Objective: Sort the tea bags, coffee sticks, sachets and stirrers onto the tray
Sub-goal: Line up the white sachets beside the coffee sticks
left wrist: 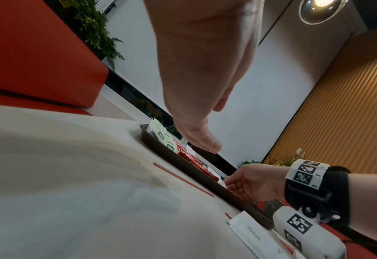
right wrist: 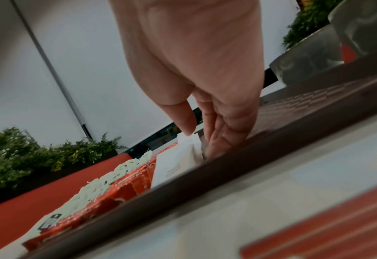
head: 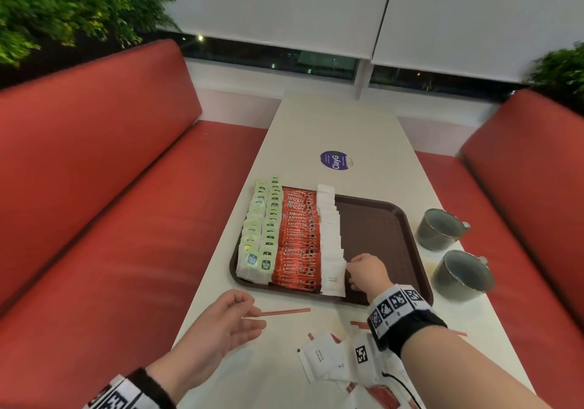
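I see a white worktop [head: 331, 130] between 2 red benches [head: 104, 168]. My right hand [head: 368, 271] pinches the sachets [head: 330, 244] on the tray [head: 376, 219]; left hand [head: 221, 320] hovers relaxed, fingers apart. Loose stirrers [head: 278, 311] partly hidden.

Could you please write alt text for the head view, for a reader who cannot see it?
The right hand touches a row of white sugar sachets on a brown tray, beside rows of red coffee sticks and tea bags. The left hand hovers open above a red stirrer.
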Tool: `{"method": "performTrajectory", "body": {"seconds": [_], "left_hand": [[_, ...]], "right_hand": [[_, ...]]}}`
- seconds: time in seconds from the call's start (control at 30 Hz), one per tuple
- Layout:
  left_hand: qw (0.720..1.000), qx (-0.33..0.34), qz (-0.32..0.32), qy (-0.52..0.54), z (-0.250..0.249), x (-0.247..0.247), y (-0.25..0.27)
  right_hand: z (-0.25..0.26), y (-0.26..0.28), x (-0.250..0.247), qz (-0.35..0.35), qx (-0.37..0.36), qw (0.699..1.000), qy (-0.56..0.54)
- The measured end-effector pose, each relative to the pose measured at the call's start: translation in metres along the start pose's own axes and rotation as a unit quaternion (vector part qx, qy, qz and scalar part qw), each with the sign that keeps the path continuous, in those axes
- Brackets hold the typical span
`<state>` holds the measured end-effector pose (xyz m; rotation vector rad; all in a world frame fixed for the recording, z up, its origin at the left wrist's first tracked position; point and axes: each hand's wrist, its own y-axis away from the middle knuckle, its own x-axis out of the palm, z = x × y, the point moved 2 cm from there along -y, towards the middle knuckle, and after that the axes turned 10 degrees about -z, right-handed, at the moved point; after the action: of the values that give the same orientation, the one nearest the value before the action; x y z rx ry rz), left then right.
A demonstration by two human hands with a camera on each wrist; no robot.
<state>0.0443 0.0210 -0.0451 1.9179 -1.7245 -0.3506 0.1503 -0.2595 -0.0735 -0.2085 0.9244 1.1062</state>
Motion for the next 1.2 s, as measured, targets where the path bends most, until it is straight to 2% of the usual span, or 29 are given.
{"method": "performTrajectory", "body": {"seconds": [0.07, 0.13, 0.23, 0.33, 0.5, 0.63, 0.77, 0.83, 0.97, 1.1, 1.2], "left_hand": [[1.000, -0.003, -0.001, 0.000, -0.001, -0.002, 0.000], [1.000, -0.005, -0.002, 0.001, -0.002, -0.003, 0.001], [1.000, -0.002, -0.005, 0.000, -0.004, -0.002, 0.000], [1.000, 0.000, -0.003, -0.004, -0.005, 0.000, -0.002], [0.996, 0.017, 0.002, -0.084, -0.003, 0.016, -0.009], [0.982, 0.048, 0.036, -0.179, 0.004, 0.043, -0.007], [0.959, 0.079, 0.072, -0.263, 0.017, 0.078, 0.002], [0.934, 0.112, 0.090, -0.326, 0.025, 0.098, 0.007], [0.850, 0.209, 0.124, -0.468, 0.036, 0.143, 0.022], [0.779, 0.249, 0.154, -0.554, 0.053, 0.193, 0.032], [0.720, 0.286, 0.172, -0.609, 0.066, 0.223, 0.031]], "right_hand": [[0.004, 0.002, 0.003, 0.058, 0.009, 0.998, 0.014], [0.006, 0.005, 0.003, 0.073, 0.005, 0.997, 0.028], [0.009, 0.011, -0.012, 0.040, 0.000, 0.999, -0.001], [0.001, 0.026, -0.041, -0.024, -0.012, 0.997, -0.075], [-0.038, 0.092, -0.100, -0.055, -0.063, 0.985, -0.151], [-0.098, 0.120, -0.127, -0.090, -0.044, 0.990, -0.104], [-0.152, 0.133, -0.140, -0.129, -0.037, 0.991, -0.007], [-0.169, 0.135, -0.139, -0.116, -0.054, 0.991, 0.042], [-0.186, 0.136, -0.137, -0.034, -0.092, 0.983, 0.155], [-0.194, 0.138, -0.139, 0.031, -0.150, 0.956, 0.251], [-0.198, 0.137, -0.137, 0.051, -0.185, 0.929, 0.316]]}}
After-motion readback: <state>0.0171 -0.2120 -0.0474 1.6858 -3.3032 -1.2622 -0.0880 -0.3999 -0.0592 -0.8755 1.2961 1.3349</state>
